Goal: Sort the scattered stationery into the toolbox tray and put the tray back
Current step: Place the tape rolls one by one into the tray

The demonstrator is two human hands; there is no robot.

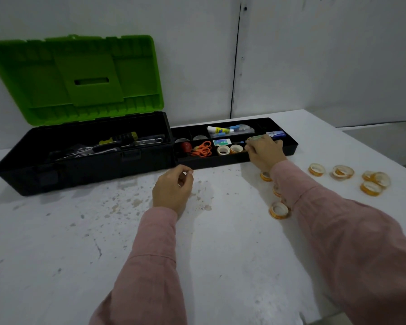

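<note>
The black tray [220, 161] stands on the white table, to the right of the open toolbox [80, 167]. It holds orange scissors [203, 148], a glue tube [220, 130], small boxes and two tape rolls [230, 150]. My right hand [265, 152] reaches into the tray's front compartment beside those rolls. Its curled fingers pinch what looks like another tape roll, which is mostly hidden. My left hand [172, 188] hovers over the table just in front of the tray, loosely curled and holding nothing. Several orange tape rolls [279, 209] lie scattered on the table under and to the right of my right arm.
The toolbox's green lid [80, 78] stands upright against the wall. Tools, among them a wrench and a screwdriver [120, 139], fill the box. More tape rolls [373, 187] lie near the table's right edge. The table's front right corner [314, 317] is close to my right arm.
</note>
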